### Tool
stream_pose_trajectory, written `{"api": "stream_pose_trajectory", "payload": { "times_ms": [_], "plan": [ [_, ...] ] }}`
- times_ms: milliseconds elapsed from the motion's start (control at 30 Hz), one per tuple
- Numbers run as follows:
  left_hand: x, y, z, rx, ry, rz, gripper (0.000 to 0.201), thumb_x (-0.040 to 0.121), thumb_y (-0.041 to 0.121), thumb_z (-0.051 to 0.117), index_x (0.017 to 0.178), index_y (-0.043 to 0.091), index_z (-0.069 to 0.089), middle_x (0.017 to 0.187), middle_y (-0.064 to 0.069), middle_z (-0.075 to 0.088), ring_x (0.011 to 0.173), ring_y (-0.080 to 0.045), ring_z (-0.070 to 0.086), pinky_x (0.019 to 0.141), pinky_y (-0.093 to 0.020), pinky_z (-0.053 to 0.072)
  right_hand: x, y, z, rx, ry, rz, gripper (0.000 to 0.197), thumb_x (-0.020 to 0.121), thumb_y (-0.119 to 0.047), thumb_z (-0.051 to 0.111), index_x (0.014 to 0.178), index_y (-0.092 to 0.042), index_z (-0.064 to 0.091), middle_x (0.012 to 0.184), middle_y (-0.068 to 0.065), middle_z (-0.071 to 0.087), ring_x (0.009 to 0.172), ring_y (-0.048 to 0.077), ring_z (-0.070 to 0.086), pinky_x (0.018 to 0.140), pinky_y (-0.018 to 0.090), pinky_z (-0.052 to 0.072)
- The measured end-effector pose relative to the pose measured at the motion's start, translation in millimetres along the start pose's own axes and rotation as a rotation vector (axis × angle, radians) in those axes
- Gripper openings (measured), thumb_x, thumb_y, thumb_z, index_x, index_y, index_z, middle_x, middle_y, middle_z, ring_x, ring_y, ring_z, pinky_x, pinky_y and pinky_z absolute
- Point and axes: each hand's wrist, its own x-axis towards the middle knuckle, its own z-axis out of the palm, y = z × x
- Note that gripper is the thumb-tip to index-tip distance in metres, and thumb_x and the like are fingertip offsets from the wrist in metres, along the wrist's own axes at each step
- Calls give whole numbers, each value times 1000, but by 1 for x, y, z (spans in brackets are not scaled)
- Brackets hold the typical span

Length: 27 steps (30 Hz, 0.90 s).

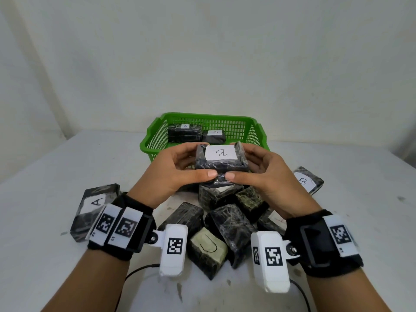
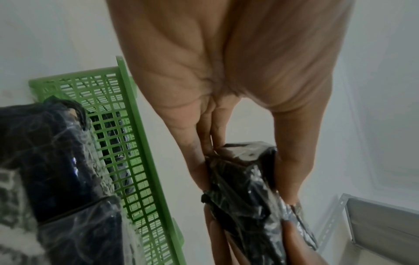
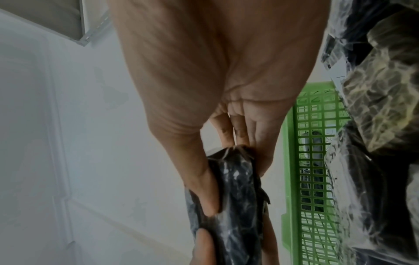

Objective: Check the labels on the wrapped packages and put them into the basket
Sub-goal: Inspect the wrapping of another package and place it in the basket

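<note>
Count, head view: one green basket (image 1: 155, 140). Two wrapped packages inside it (image 1: 184, 132), both labelled A. One package labelled B (image 1: 221, 161) held up in two hands (image 1: 177, 170). At least nine more packages on the counter (image 1: 45, 176) below (image 1: 231, 228); pile overlaps, exact count uncertain.

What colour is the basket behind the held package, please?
Green, an open plastic mesh basket; the head view shows it best.

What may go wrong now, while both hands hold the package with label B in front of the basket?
1. The two packages in the green basket show label A; the held B package might be sorted wrongly.
2. The left hand and right hand grip only its ends; slick wrap could slip.
</note>
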Motion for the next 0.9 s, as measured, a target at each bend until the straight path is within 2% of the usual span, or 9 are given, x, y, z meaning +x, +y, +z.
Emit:
{"api": "stream_pose_trajectory", "payload": {
  "times_ms": [100, 167, 300, 367, 467, 600, 700, 800, 900],
  "plan": [
    [1, -2, 0, 26, 38, 41, 67, 60, 10, 84, 123, 10, 62, 117, -1, 72, 112, -14, 68, 88, -22, 55, 1, 1, 0, -7, -21, 56, 102, 49, -35, 102, 140, -19, 60, 136, 0, 70, 127, 21, 66, 115, 50, 46],
    [2, -4, 1, 40, 41, 63, 74, 56, 7, 87, 124, 9, 59, 120, -2, 70, 115, -14, 66, 90, -26, 56, 1, -1, 3, -7, -28, 103, 103, 51, -44, 101, 142, -18, 59, 135, -1, 70, 125, 21, 67, 110, 47, 50],
    [0, -5, 2, -5, -51, 29, 80, 57, -2, 87, 129, 8, 55, 127, -7, 66, 120, -21, 63, 95, -35, 55, -1, -7, 8, 158, 24, 196, 56, 78, -25, 80, 126, 0, 67, 115, 12, 78, 108, 27, 75, 88, 36, 63],
    [0, -4, 4, -19, -91, -13, 78, 63, 4, 86, 134, 11, 54, 130, -4, 65, 119, -19, 64, 96, -33, 55, -1, -3, 6, 127, 69, 181, 39, 86, -12, 77, 122, 0, 69, 113, 13, 79, 107, 31, 75, 94, 42, 61],
    [0, -3, 8, 25, -23, -65, 57, 78, 21, 76, 132, 15, 59, 123, 1, 70, 112, -13, 68, 93, -25, 55, -1, 0, 5, 47, 108, 135, 41, 82, -7, 82, 121, -4, 70, 111, 12, 80, 106, 31, 76, 103, 50, 56],
    [2, -6, 6, 34, 65, -68, 34, 82, 3, 73, 116, 7, 70, 103, -7, 77, 94, -18, 74, 76, -19, 57, -1, 0, 9, 10, 78, 130, 46, 75, -17, 87, 117, -8, 73, 107, 9, 81, 102, 30, 77, 102, 54, 56],
    [2, -4, 4, 45, 32, -51, 36, 81, 2, 73, 116, 9, 70, 105, -6, 77, 95, -15, 74, 77, -19, 57, -2, -2, 11, -21, 70, 165, 58, 67, -37, 92, 115, -9, 75, 105, 8, 81, 101, 28, 78, 100, 55, 57],
    [1, -6, 4, 31, -10, -78, 40, 82, 3, 73, 121, 8, 68, 109, -7, 76, 100, -18, 73, 84, -24, 58, -3, -2, 9, -24, 99, 159, 32, 82, -26, 84, 108, -8, 79, 100, 10, 81, 97, 28, 79, 100, 52, 57],
    [3, -8, 3, 23, 29, -77, 38, 80, -2, 73, 117, 8, 70, 105, -7, 77, 96, -20, 74, 80, -24, 58, -4, -3, 9, -50, 58, 161, 36, 77, -24, 86, 108, -9, 78, 102, 8, 81, 98, 27, 78, 100, 50, 58]
  ]
}}
